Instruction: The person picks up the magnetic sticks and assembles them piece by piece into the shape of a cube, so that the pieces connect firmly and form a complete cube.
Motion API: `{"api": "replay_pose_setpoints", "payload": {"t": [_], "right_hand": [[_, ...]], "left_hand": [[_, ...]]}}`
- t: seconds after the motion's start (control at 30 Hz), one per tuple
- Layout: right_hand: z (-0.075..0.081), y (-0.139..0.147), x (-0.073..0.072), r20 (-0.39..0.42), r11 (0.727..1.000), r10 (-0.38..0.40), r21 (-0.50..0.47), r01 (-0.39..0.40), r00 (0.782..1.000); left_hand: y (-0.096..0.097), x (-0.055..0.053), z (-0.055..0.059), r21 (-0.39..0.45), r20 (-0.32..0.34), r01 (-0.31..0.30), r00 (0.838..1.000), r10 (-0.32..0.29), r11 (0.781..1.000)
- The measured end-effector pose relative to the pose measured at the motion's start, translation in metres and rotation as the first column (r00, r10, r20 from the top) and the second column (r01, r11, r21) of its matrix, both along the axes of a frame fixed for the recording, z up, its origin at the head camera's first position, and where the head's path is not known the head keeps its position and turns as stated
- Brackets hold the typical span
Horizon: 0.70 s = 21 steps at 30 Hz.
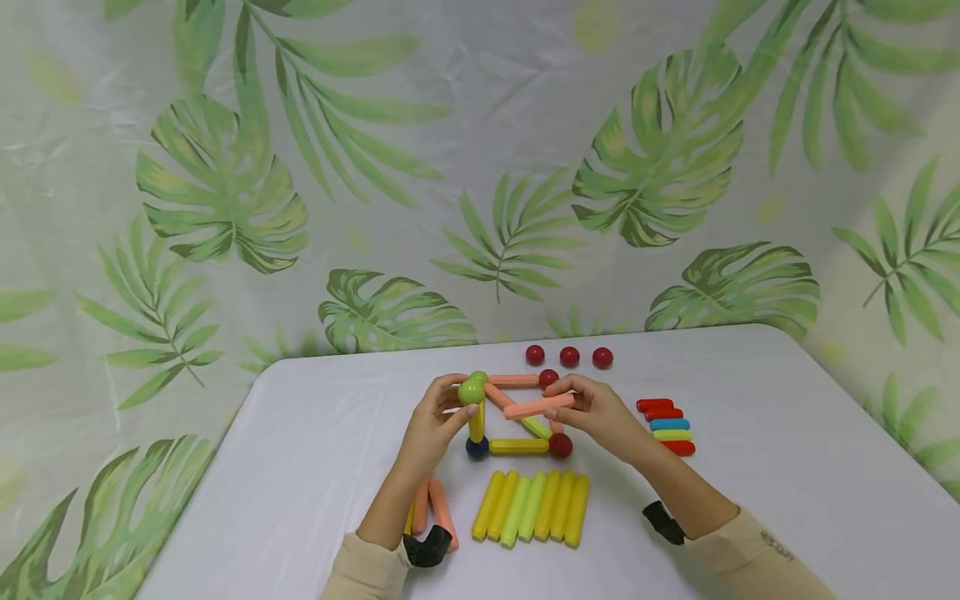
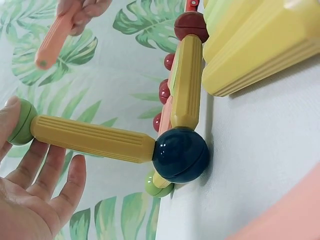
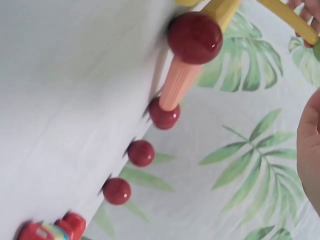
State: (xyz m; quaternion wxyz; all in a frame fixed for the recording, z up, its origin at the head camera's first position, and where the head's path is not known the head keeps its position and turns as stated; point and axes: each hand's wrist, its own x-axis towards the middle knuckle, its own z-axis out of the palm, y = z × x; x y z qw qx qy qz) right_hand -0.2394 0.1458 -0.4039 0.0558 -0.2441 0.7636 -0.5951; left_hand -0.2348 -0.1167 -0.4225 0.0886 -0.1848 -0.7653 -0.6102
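Observation:
My left hand [image 1: 431, 421] pinches a green ball [image 1: 471, 392] at the top of an upright yellow rod [image 2: 95, 139]. That rod's lower end meets a dark blue ball [image 2: 181, 155], a corner of a frame low on the table. From the blue ball a yellow rod [image 1: 519, 447] runs to a red ball [image 1: 560, 446]. Pinched in my right hand [image 1: 600, 417] is a loose salmon rod [image 1: 536, 407], pointing left toward the green ball, with a gap between them in the left wrist view. Farther back, another salmon rod [image 1: 513, 381] joins a green ball to a red ball [image 1: 549, 378].
Three loose red balls [image 1: 569, 357] lie near the table's back edge. In front of the frame, several yellow and lime rods [image 1: 531, 508] lie in a row. Salmon rods [image 1: 442, 512] lie by my left wrist. Short coloured rods [image 1: 670, 425] lie at the right.

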Motion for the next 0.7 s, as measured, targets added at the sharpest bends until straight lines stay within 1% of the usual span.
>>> {"api": "replay_pose_setpoints", "payload": {"t": [0.03,0.1,0.3,0.43,0.5,0.7], "right_hand": [[0.000,-0.003,-0.001,-0.005,1.000,-0.020,-0.010,0.020,1.000],[0.001,-0.009,-0.002,-0.018,0.999,-0.033,-0.038,0.033,0.999],[0.005,-0.021,-0.006,-0.006,0.992,-0.027,-0.127,0.026,1.000],[0.008,-0.028,-0.007,-0.005,0.988,-0.040,-0.148,0.039,0.999],[0.008,-0.029,-0.007,-0.002,0.987,-0.033,-0.158,0.032,0.999],[0.007,-0.024,-0.006,0.012,0.982,-0.039,-0.186,0.040,0.999]], "left_hand": [[0.000,0.001,0.001,0.002,0.006,0.001,1.000,-0.001,1.000],[0.002,0.003,0.005,0.007,0.011,0.005,1.000,-0.005,1.000],[0.005,0.015,0.021,-0.005,0.001,0.005,1.000,-0.005,1.000],[0.005,0.017,0.024,-0.011,0.001,0.006,1.000,-0.006,1.000],[0.005,0.018,0.025,-0.014,-0.004,0.005,1.000,-0.005,1.000],[0.005,0.018,0.027,-0.024,-0.012,-0.003,1.000,0.003,1.000]]}}
